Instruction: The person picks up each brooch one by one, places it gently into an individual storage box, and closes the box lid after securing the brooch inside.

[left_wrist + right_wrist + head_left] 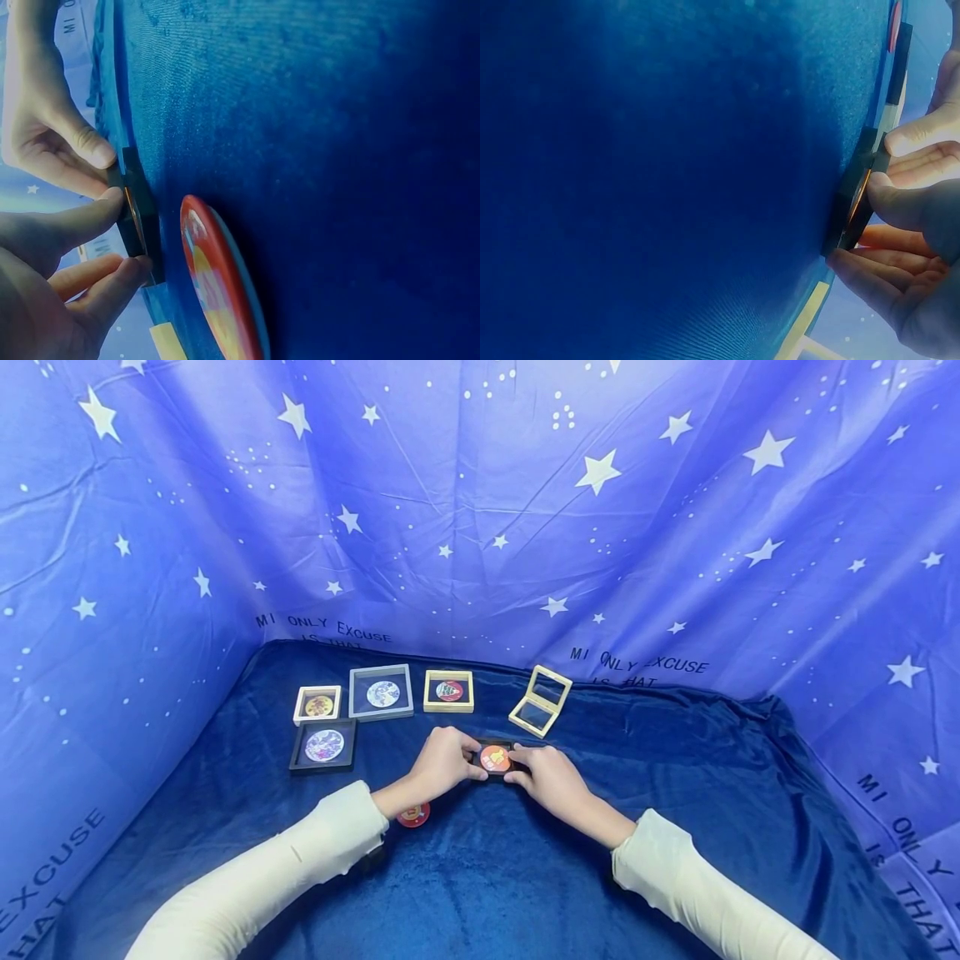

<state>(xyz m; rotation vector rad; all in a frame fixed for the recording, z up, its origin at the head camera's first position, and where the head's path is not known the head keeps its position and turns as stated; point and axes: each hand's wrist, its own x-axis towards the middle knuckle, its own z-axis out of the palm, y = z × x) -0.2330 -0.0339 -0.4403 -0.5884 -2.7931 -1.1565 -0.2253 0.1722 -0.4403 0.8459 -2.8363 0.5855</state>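
Observation:
Both hands hold a small black display frame (pixel 150 214) low over the blue cloth, one at each end. A round orange badge (pixel 495 758) with a yellow figure shows in its middle. My left hand (pixel 442 762) grips the left end between thumb and fingers. At the right end, the thumb and fingers of my right hand (pixel 553 775) pinch the frame, with fingertips at the badge's edge. In both wrist views the frame's two black layers appear slightly apart, with an orange edge between them. A red round badge (pixel 217 292) lies near my left wrist, partly covered in the head view.
Behind the left hand stand a black frame (pixel 296 767), a small pale wooden frame (pixel 297 706), a grey frame (pixel 358 712) and a wooden frame (pixel 448 708), each holding a round badge. An unfolded wooden frame (pixel 555 720) stands farther right. Starry curtains (pixel 465 485) surround the blue cloth (pixel 480 893).

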